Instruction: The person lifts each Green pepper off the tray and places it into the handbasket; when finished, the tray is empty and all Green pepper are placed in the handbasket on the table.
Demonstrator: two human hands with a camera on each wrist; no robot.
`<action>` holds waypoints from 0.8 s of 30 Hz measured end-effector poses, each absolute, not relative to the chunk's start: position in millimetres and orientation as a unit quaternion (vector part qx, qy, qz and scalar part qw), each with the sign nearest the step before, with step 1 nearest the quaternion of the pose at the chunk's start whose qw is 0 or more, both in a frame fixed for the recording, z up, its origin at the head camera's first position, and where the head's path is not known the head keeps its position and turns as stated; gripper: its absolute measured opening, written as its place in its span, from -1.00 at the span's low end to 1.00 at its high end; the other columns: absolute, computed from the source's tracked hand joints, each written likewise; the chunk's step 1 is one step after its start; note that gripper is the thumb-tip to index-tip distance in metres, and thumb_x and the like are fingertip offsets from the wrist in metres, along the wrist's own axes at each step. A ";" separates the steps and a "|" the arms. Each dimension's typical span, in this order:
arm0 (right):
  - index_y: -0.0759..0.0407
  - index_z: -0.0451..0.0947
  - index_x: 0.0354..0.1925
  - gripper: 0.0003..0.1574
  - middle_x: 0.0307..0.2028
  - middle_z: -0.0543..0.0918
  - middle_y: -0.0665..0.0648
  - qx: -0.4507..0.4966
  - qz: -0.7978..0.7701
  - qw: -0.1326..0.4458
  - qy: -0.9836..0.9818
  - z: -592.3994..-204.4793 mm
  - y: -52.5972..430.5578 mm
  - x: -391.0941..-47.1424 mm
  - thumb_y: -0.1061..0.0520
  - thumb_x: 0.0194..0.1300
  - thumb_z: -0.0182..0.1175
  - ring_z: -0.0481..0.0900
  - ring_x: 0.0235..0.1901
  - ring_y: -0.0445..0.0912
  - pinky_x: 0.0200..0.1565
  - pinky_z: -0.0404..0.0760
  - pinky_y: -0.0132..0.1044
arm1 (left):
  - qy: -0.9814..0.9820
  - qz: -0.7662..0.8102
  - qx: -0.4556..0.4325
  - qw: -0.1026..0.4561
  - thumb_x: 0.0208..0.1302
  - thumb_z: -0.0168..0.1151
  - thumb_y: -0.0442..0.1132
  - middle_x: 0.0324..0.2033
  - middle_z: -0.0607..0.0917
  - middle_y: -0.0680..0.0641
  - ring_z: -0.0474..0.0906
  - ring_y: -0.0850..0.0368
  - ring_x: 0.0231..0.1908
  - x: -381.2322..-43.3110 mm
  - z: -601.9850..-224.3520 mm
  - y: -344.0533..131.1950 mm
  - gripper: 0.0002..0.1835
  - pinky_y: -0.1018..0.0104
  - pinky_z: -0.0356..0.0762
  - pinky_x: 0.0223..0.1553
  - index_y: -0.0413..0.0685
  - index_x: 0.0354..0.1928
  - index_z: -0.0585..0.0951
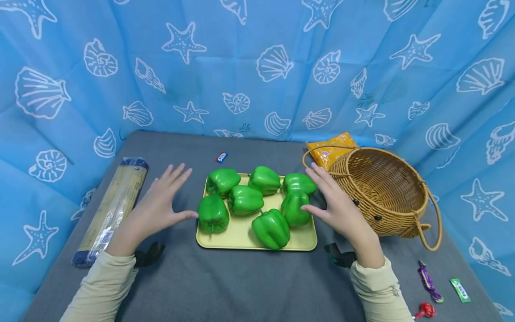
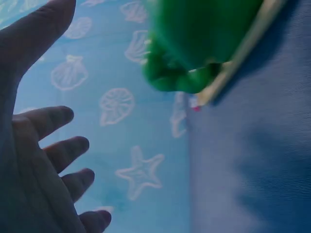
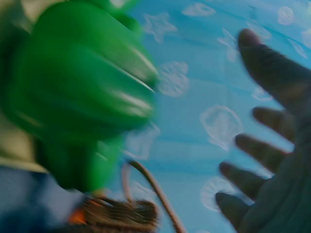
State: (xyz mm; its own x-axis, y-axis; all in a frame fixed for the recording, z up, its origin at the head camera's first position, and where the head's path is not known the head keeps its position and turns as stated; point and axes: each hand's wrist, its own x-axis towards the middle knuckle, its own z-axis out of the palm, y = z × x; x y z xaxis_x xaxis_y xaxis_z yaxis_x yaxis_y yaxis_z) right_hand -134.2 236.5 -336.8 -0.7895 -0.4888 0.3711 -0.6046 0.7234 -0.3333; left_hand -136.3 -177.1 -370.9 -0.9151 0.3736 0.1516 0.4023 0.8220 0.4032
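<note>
Several green bell peppers (image 1: 246, 200) lie on a pale yellow tray (image 1: 241, 239) at the middle of the grey table. My left hand (image 1: 158, 205) is held at the tray's left side, fingers spread and straight, its thumb tip overlapping the leftmost pepper (image 1: 213, 213) in the head view. At the right side, my right hand (image 1: 335, 205) is spread likewise, its thumb tip overlapping a pepper (image 1: 296, 208) near the tray's right edge. In both wrist views a gap shows between the hand and the green peppers (image 3: 82, 73). Neither hand holds anything.
A wicker basket (image 1: 386, 183) with looped handles stands right, an orange packet (image 1: 330, 150) behind it. A long clear pack with blue ends (image 1: 112, 205) lies left. A small wrapped sweet (image 1: 221, 157) lies behind the tray; a purple sweet (image 1: 429, 282), green sweet (image 1: 460, 290) and red lollipop (image 1: 426, 310) lie front right.
</note>
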 end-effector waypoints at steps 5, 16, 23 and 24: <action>0.14 0.17 0.28 0.04 0.29 0.15 0.09 0.337 0.265 0.138 -0.893 -359.9 233.0 -129.7 0.10 -0.16 0.42 0.13 0.26 -0.03 0.21 0.12 -0.36 | -0.939 -0.289 -0.184 0.005 -0.19 0.29 0.27 0.35 -0.04 -0.11 -0.19 -0.15 0.32 -126.4 -394.2 -179.7 0.13 -0.24 -0.07 0.15 0.10 0.38 -0.08; 0.12 0.15 0.29 0.10 0.27 0.13 0.23 0.324 0.291 0.107 -0.894 -401.1 243.1 -127.1 0.14 -0.22 0.45 0.08 0.26 0.04 0.16 0.19 -0.36 | -0.897 -0.415 -0.135 -0.071 -0.12 0.38 0.03 0.28 0.16 -0.17 0.13 -0.15 0.23 -107.8 -433.7 -170.1 0.03 -0.07 0.22 0.09 -0.04 0.36 0.03; 0.09 0.07 0.32 0.17 0.30 0.05 0.22 0.307 0.303 0.084 -0.898 -415.2 245.7 -129.5 0.12 -0.22 0.45 0.00 0.29 0.05 0.17 0.20 -0.19 | -0.898 -0.418 -0.127 -0.053 -0.12 0.40 -0.05 0.10 0.41 -0.12 0.40 0.02 -0.02 -104.6 -451.6 -161.4 -0.06 0.08 0.39 -0.10 -0.16 0.30 0.15; 0.08 0.07 0.32 0.17 0.31 0.04 0.22 0.306 0.304 0.083 -0.898 -416.2 245.8 -129.9 0.12 -0.22 0.45 -0.01 0.30 0.05 0.15 0.22 -0.14 | -0.899 -0.416 -0.127 -0.046 -0.11 0.40 -0.06 0.06 0.45 -0.11 0.42 0.05 -0.06 -104.8 -453.0 -160.0 -0.08 0.09 0.38 -0.11 -0.17 0.29 0.18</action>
